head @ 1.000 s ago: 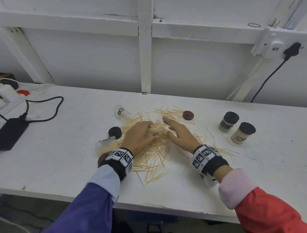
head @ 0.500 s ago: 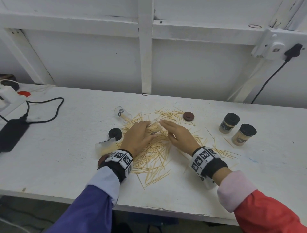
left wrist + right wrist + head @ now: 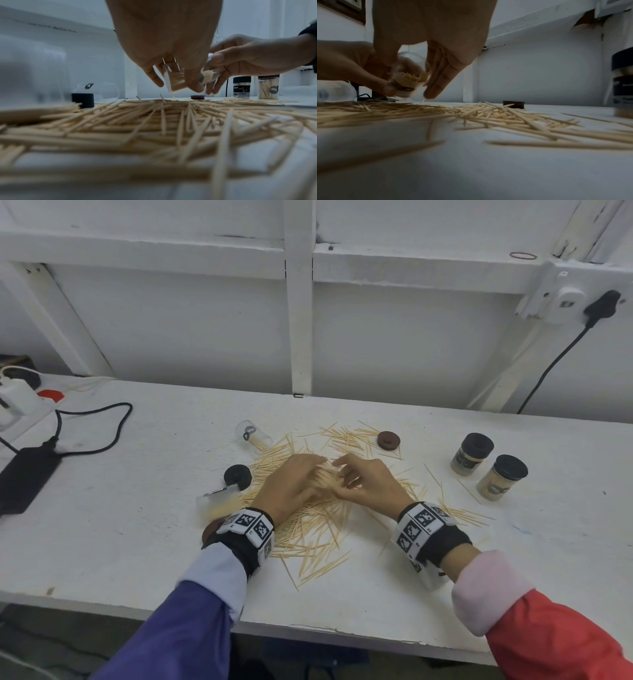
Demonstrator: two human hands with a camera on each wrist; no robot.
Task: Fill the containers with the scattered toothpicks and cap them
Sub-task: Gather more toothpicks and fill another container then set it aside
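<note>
Both my hands have come together and lifted off the toothpicks (image 3: 308, 529).
My left hand (image 3: 291, 487) and right hand (image 3: 370, 484) grip one clear container (image 3: 410, 79) above the tabletop (image 3: 137, 542).

- The capped jar (image 3: 241, 86) carries a dark label reading "Good Life"; the line below looks like "Toothpicks", too blurred to confirm.
- Wristband markers (image 3: 416, 523) show only coded squares.

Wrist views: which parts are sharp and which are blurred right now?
Left wrist: fingers and the clear container fairly sharp, near toothpicks badly blurred. Right wrist: dim; container motion-smeared, foreground toothpicks soft, the capped jar at the edge blurred. Head: sharp overall.
</note>
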